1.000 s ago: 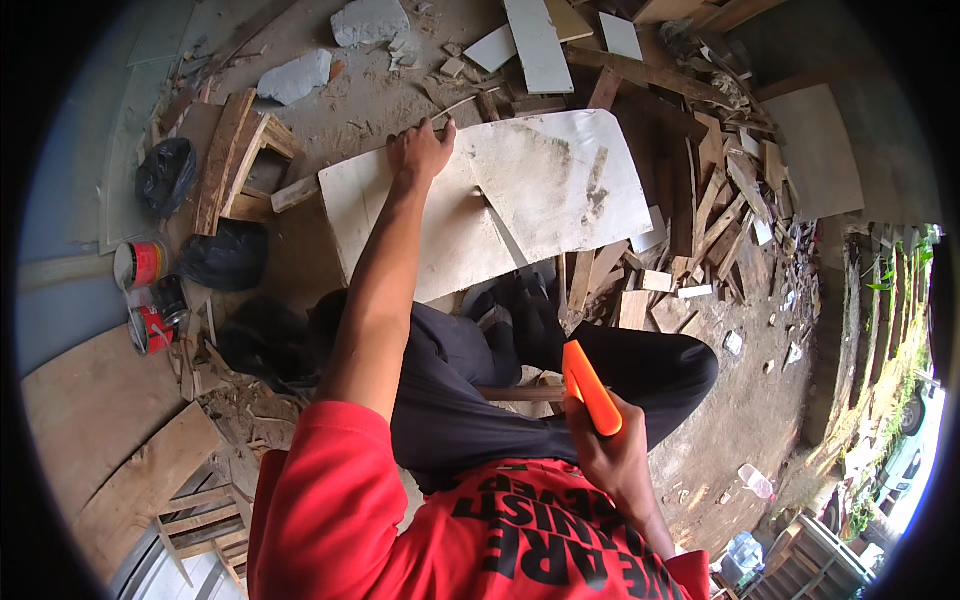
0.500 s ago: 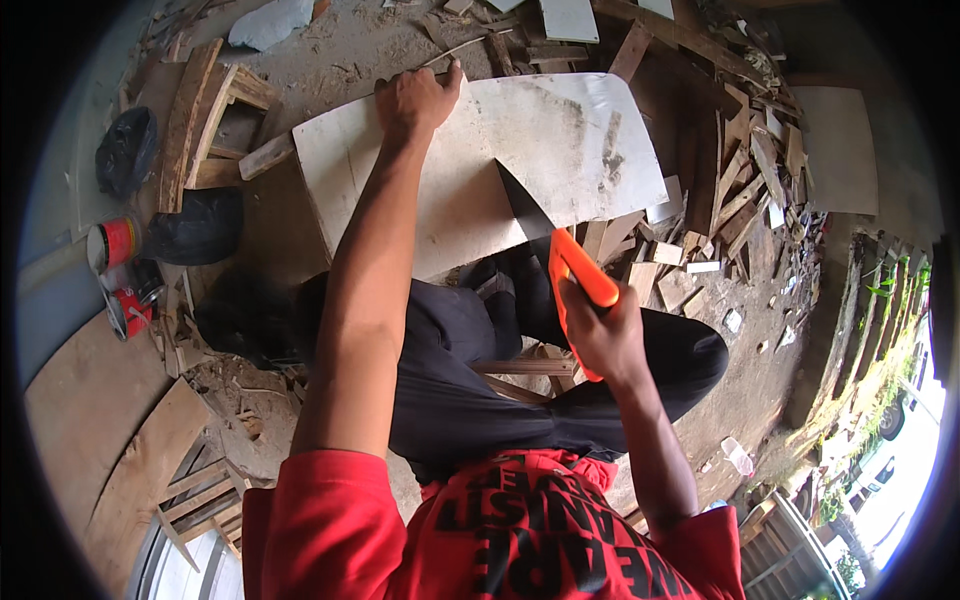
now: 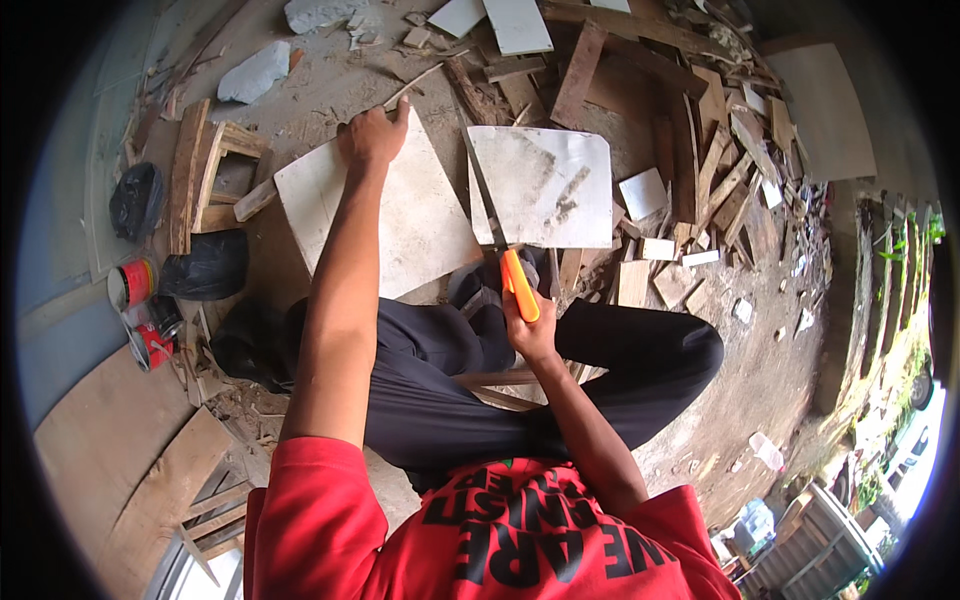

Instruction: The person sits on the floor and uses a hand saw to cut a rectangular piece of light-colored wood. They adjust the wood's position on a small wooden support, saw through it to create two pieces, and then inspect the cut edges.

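my left hand (image 3: 372, 135) is flat on the far edge of the near white board piece (image 3: 375, 215), fingers curled over the top rim, pinning it to the ground. my right hand (image 3: 528, 335) is wrapped tight round the orange handle of the handsaw (image 3: 497, 240). the blade runs up the gap between that piece and the other white piece (image 3: 545, 185) to its right; the two pieces look fully apart. both lie on dirt in front of my knees, with wood offcuts (image 3: 690, 150) all round.

handling, my read: thin sheet, stiff but light, likely to skate on loose dirt and chip at the cut edge. best held by an outer edge, well clear of the blade. saw teeth exposed, so grip the handle only.

red can (image 3: 132, 283) far left, not involved.
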A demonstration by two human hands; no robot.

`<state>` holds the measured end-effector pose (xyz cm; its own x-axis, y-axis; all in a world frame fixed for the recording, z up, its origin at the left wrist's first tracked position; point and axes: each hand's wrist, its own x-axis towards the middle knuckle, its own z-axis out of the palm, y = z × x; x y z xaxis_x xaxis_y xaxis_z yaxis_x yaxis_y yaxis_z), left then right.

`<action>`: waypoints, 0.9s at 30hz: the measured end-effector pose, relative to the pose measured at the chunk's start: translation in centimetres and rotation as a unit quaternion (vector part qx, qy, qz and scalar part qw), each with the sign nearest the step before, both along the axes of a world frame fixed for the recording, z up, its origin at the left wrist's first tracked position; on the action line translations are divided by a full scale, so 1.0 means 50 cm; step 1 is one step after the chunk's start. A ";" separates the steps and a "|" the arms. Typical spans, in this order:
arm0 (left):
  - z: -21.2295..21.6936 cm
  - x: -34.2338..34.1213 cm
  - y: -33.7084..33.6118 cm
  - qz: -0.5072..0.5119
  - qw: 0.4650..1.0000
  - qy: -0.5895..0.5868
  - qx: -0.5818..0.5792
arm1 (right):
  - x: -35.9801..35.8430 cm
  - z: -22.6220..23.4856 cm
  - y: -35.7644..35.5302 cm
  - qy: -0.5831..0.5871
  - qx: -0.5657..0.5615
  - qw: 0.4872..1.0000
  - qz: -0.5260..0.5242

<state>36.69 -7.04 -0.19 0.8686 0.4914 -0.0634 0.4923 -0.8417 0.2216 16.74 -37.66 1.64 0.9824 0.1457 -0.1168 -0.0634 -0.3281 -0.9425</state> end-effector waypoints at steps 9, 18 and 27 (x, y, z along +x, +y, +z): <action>0.000 0.005 0.004 0.001 1.000 0.021 0.006 | 0.133 -0.048 -0.169 -0.131 -0.355 0.924 -0.050; 0.037 -0.036 -0.020 0.008 0.999 -0.010 0.050 | -0.012 -0.096 0.096 0.300 0.156 0.940 -0.050; 0.234 -0.238 0.047 0.139 0.966 -0.214 0.041 | -0.066 0.032 0.185 0.177 0.264 0.944 -0.086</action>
<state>24.78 -4.68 11.52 0.6399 0.6982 0.3211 0.5801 -0.7129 0.3940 13.43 -28.44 3.23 0.9098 0.1177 -0.3979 -0.4147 0.2254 -0.8816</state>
